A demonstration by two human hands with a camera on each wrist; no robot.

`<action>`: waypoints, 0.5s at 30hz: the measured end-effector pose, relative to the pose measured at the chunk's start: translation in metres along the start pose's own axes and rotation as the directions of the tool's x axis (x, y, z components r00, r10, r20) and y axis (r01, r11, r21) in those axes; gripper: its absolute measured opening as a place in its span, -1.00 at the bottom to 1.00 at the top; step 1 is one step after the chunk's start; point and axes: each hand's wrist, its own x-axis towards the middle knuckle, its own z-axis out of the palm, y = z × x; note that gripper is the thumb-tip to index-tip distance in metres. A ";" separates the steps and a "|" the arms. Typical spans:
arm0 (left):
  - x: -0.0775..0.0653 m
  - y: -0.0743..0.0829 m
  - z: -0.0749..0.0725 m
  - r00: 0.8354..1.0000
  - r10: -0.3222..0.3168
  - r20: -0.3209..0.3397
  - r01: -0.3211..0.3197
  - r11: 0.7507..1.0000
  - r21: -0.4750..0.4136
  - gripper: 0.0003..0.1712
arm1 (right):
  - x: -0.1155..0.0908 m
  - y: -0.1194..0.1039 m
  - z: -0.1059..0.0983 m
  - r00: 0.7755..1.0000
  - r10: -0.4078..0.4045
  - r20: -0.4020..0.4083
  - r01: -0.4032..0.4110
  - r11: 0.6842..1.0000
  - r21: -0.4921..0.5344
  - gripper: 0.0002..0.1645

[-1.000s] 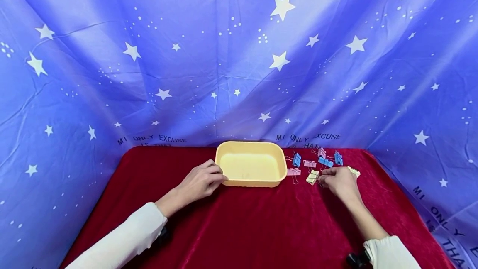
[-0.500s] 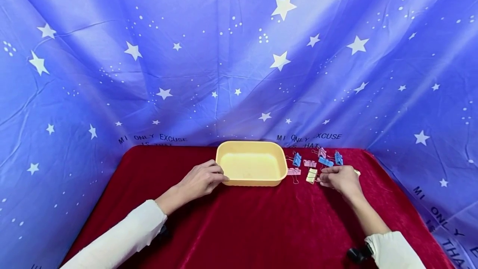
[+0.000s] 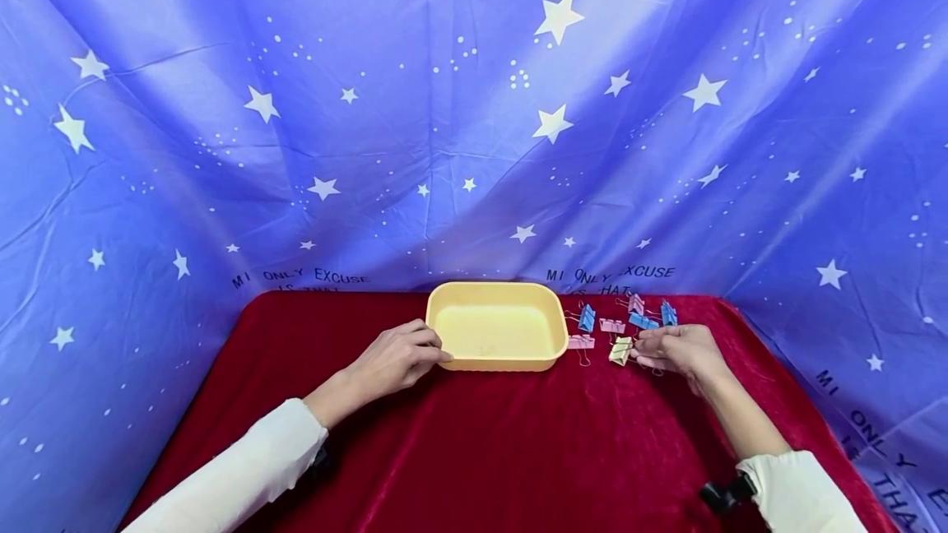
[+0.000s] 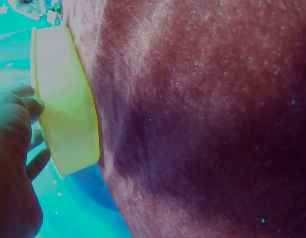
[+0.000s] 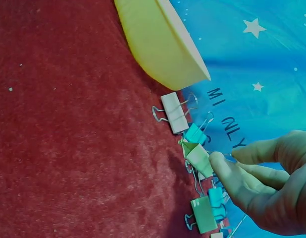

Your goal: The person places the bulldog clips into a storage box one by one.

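Note:
A yellow plastic tray [image 3: 492,363] stands at the back of the red cloth, nothing visible inside it. My left hand [image 3: 400,354] grips its front left corner by the rim; in the left wrist view the fingers [image 4: 31,105] lie at the rim. To the right of the tray, my right hand [image 3: 683,354] pinches a yellow binder clip [image 3: 620,351] at its wire handle, between thumb and forefinger. That clip looks tilted in the right wrist view, above the cloth. A second yellow clip [image 5: 204,214], greenish there, lies below the hand and is mostly hidden in the head view.
Pink binder clips [image 3: 581,342] and blue ones [image 3: 587,317] lie scattered between the tray and my right hand, several in all. Red cloth [image 3: 518,442] covers the table. A blue star-patterned curtain [image 3: 415,146] hangs close behind and on both sides.
The yellow clip at my right fingertips has turned and tilted. My right hand has rolled slightly and shifted a little to the right. The left hand and tray stay put.

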 end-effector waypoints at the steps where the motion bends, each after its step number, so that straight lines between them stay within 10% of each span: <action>1: 0.000 0.000 0.000 1.000 -0.001 0.005 0.001 1.000 0.004 -0.67 | 0.000 -0.001 -0.001 1.000 0.007 0.002 -0.007 1.000 0.014 -0.46; 15: 0.001 0.001 -0.002 0.994 -0.028 0.106 0.030 0.999 -0.017 -0.66 | -0.003 -0.019 0.000 0.999 -0.024 0.039 0.022 0.999 0.043 -0.61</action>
